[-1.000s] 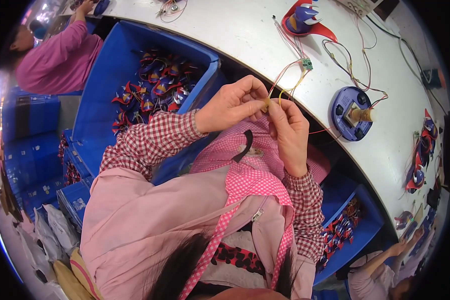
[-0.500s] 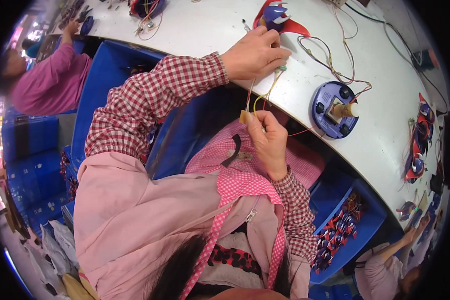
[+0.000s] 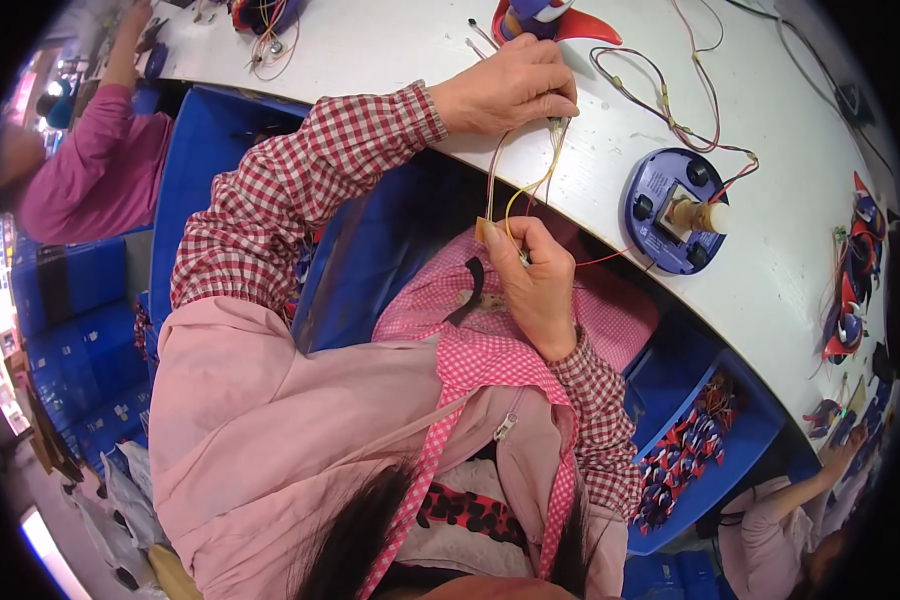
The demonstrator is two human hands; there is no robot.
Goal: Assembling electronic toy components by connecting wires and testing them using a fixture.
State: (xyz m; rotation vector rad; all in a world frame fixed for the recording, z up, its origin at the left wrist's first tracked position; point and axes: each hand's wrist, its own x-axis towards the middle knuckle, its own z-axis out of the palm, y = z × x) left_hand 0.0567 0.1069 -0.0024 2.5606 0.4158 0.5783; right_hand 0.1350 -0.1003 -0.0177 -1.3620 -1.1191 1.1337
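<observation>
My left hand [image 3: 510, 88] is at the table edge, fingers pinched over the upper end of several thin wires [image 3: 552, 165], yellow among them. What lies under its fingertips is mostly hidden. Just beyond it rests a blue, white and red toy part [image 3: 542, 22], cut off by the upper rim. Below the table edge, my right hand [image 3: 538, 285] pinches a small tan flat piece [image 3: 482, 229] between thumb and forefinger; wires run from it up to the left hand. A round purple-blue base [image 3: 678, 208] with black feet and a beige cylinder [image 3: 710, 217] lies to the right.
Cables [image 3: 670, 110] loop across the white table [image 3: 590, 180]. More red-and-blue toy parts [image 3: 850, 290] lie at the right, and others fill a blue bin [image 3: 755, 455] below. Co-workers sit at the left [image 3: 95, 170] and lower right [image 3: 770, 530].
My left hand has moved slightly up and left, away from the right hand, so more wire shows between them. The right hand keeps its pinch. The whole view has shifted a little.
</observation>
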